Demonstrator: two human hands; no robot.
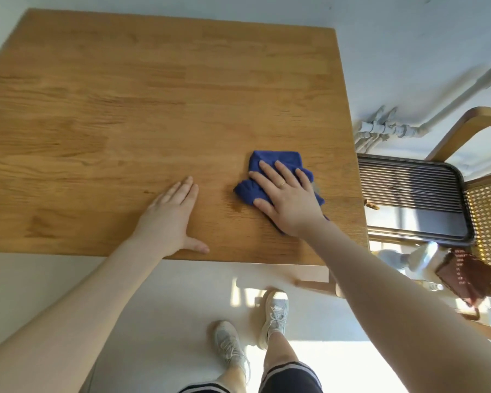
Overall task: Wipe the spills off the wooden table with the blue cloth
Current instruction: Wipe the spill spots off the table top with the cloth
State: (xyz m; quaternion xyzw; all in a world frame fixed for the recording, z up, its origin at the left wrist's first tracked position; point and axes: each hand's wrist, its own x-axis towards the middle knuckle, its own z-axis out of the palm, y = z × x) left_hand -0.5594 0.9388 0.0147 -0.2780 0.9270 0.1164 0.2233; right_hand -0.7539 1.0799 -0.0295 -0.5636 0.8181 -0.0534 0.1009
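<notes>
A crumpled blue cloth [270,163] lies on the wooden table [125,109] near its right front corner. My right hand [287,197] presses flat on the cloth with fingers spread, covering most of it. A small brownish spill mark [236,207] shows on the wood just left of the cloth. My left hand [172,214] rests flat on the bare table to the left, fingers together, thumb out, holding nothing. A faint dark spot [148,192] sits beyond its fingers.
A chair with a cane seat [485,222] stands right of the table, with a dark slatted tray [408,194] on it. White pipes [394,129] run along the wall. A brown cloth [465,276] hangs by the chair. My feet stand on the pale floor [182,293].
</notes>
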